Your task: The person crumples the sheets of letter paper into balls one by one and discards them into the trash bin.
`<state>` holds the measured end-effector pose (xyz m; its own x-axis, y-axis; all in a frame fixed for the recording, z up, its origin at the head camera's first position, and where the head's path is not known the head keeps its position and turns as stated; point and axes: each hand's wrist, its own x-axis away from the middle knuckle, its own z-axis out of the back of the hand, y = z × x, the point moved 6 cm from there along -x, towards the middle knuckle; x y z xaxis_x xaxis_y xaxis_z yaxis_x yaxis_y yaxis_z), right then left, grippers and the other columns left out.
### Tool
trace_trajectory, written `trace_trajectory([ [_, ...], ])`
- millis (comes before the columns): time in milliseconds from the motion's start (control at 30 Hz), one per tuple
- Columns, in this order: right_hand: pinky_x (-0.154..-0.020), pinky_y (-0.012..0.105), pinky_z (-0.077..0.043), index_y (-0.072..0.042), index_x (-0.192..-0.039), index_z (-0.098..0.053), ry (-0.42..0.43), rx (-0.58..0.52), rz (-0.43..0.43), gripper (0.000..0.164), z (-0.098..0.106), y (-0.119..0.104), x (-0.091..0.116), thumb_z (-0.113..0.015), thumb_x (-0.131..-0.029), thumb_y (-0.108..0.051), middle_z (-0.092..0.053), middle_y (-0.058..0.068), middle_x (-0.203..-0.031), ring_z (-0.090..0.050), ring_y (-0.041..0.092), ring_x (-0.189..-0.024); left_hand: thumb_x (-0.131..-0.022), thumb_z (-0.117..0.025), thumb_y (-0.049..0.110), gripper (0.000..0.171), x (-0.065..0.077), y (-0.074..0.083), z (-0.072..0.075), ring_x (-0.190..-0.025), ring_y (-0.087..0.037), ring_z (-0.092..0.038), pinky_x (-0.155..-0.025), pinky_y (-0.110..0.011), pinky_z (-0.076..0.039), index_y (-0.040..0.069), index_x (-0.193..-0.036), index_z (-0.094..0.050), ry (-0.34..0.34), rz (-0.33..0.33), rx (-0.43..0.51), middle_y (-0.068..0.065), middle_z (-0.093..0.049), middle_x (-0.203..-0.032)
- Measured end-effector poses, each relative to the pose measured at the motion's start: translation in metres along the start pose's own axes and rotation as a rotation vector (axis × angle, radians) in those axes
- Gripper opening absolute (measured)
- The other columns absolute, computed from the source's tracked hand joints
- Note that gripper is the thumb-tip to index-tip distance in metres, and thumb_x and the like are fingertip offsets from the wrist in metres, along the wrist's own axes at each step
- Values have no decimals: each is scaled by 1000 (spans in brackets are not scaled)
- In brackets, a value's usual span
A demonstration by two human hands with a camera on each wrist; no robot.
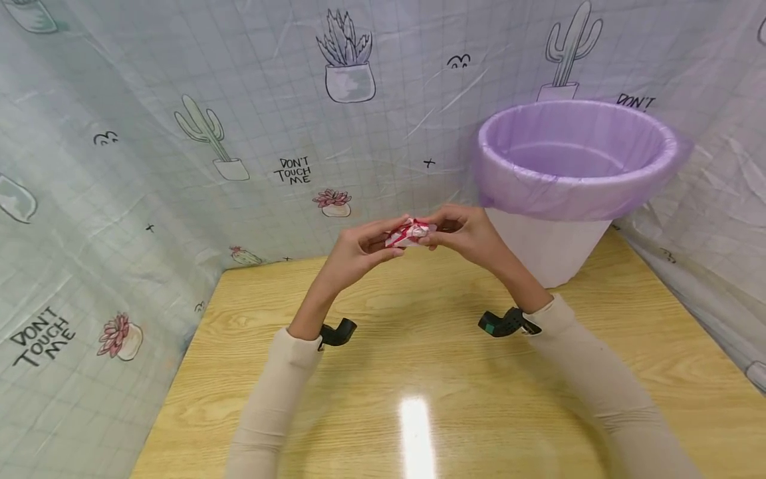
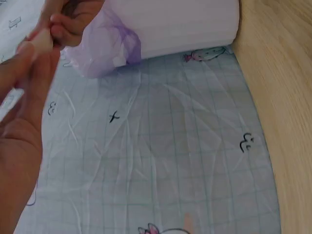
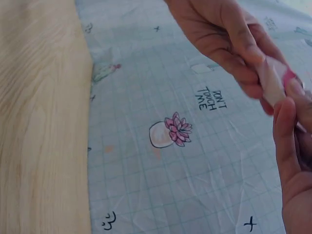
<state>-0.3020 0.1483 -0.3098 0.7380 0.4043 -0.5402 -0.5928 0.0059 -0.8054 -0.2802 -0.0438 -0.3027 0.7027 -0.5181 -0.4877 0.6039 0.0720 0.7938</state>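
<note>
Above the far part of the table, both hands hold a small crumpled red-and-white piece (image 1: pixel 410 233) that looks like paper or a wrapper. My left hand (image 1: pixel 354 256) pinches its left end between thumb and fingers. At its right end, my right hand (image 1: pixel 469 233) pinches it the same way. In the left wrist view a pale part of the piece (image 2: pixel 43 41) shows between the fingertips. The right wrist view shows its white and pink surface (image 3: pixel 273 84) between the two hands; the rest is hidden by fingers.
A white bin (image 1: pixel 532 243) with a purple bag (image 1: pixel 550 196) over its rim stands at the back right of the wooden table (image 1: pixel 383 372). A printed cactus curtain (image 1: pixel 251 133) hangs behind and at both sides. Each wrist bears a black camera mount (image 1: pixel 340 332).
</note>
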Motion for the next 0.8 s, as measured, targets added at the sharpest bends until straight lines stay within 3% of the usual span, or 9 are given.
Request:
trace_trajectory([
  [167,-61,26,-57,7,-109,-74,-134,-105,4,23,0,-2,-3,-77,-86,4,-68,10,-86,-67,21,-69,-82,-76,-11,38,0,12,4,-98,-24,-73,-79,-33,-62,-6,-119,-72,-15,-211,-110,-20,-72,-116],
  [267,-58,25,-54,8,-105,-75,-232,-122,73,21,-2,-7,-4,-77,-85,5,-67,11,-84,-65,20,-68,-73,-82,-12,31,1,22,1,-87,-23,-73,-72,-29,-61,-6,-103,-77,-8,-324,-200,-18,-75,-101],
  [367,-56,23,-53,8,-102,-75,-307,-124,152,19,-3,-12,-3,-77,-82,9,-65,11,-81,-63,20,-67,-71,-85,-10,24,3,33,-2,-81,-22,-72,-69,-25,-58,-3,-94,-80,-19,-383,-297,-15,-75,-94],
  [467,-56,24,-56,8,-99,-75,-339,-103,241,24,-3,-17,-1,-76,-78,18,-66,10,-81,-63,19,-66,-74,-85,-6,16,2,42,-8,-77,-18,-70,-67,-22,-57,1,-88,-80,-49,-390,-387,-11,-74,-88],
  [600,-57,25,-57,7,-100,-76,-334,-51,325,33,2,-20,2,-73,-73,27,-68,9,-84,-64,22,-64,-77,-85,-2,11,-2,46,-14,-72,-14,-67,-63,-21,-55,3,-85,-80,-66,-374,-428,-7,-73,-84],
  [700,-57,21,-55,5,-101,-77,-338,-10,354,35,4,-19,4,-75,-73,25,-69,8,-85,-64,18,-66,-74,-88,1,15,-2,38,-14,-73,-13,-68,-62,-22,-55,3,-88,-82,-72,-331,-374,-7,-74,-86],
  [800,-61,21,-57,4,-104,-77,-352,-30,367,32,1,-16,3,-76,-76,19,-70,9,-87,-65,13,-72,-70,-89,-3,26,-1,30,-10,-79,-15,-71,-66,-26,-60,0,-95,-81,-91,-241,-207,-10,-73,-94],
])
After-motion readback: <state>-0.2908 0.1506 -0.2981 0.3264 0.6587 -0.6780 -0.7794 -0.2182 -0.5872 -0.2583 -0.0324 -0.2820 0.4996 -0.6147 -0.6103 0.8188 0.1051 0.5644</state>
